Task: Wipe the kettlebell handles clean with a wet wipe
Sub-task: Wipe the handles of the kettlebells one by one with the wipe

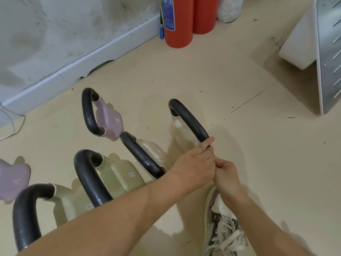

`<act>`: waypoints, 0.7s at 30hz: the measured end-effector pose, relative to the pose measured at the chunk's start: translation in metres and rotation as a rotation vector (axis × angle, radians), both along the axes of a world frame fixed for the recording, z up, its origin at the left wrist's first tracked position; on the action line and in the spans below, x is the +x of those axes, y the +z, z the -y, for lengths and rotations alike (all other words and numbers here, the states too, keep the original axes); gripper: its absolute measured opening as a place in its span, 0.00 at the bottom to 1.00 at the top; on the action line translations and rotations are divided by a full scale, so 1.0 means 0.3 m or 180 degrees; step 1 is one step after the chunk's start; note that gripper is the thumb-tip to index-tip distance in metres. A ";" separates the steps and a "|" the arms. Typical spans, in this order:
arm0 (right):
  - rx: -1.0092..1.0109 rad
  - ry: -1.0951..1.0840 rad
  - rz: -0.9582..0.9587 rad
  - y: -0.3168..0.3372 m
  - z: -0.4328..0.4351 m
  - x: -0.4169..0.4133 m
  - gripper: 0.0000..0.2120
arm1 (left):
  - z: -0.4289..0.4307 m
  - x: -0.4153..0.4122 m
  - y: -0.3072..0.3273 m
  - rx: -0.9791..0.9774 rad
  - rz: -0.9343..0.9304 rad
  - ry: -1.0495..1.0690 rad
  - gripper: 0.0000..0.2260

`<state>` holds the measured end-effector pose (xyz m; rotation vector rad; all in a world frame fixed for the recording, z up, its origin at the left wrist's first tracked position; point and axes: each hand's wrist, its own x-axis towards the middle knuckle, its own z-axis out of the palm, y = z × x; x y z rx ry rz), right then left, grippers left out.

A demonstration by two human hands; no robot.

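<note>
Near end of handle [188, 119] beneath left hand [193, 163]

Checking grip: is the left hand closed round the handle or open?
Closed: the left hand curls round the black handle, near end.

A beige floor [239, 74] carries dark specks and a long thin scuff mark [247, 101]. Against the stained grey wall [55, 24] runs a pale skirting board [103, 52], cracked and with a gap under it at one spot. Two red fire extinguishers [178, 23] [204, 15] stand upright side by side at the far end, the nearer one with a blue label [168, 13]. Just beside them sits a whitish sack [229, 8]. At the right is a white unit [299, 45] with a slotted metal panel [330, 52]. A thin white cable [13, 124] loops at the left edge. A pale laced shoe [223, 231] rests on the floor at the bottom.
</note>
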<state>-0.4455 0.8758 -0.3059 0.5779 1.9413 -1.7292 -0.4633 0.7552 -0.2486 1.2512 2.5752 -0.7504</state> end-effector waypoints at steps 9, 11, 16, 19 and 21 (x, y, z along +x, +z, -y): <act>-0.1414 -0.0342 0.0065 0.255 -0.060 -0.069 0.02 | 0.050 -0.001 0.169 0.4449 0.1337 0.3215 0.10; -0.1648 -0.0404 0.0008 0.312 -0.044 -0.103 0.08 | 0.095 0.009 0.207 0.5067 0.1333 0.3797 0.10; -0.1070 -0.0067 -0.0075 0.417 0.006 -0.096 0.10 | 0.188 0.084 0.308 0.5946 0.1602 0.4432 0.11; -0.0629 0.0596 -0.0389 0.470 0.021 -0.074 0.06 | 0.212 0.131 0.385 0.6471 0.2019 0.4554 0.03; -0.0727 0.1659 -0.0676 0.547 0.050 -0.058 0.13 | 0.226 0.149 0.436 0.6744 0.2152 0.4620 0.05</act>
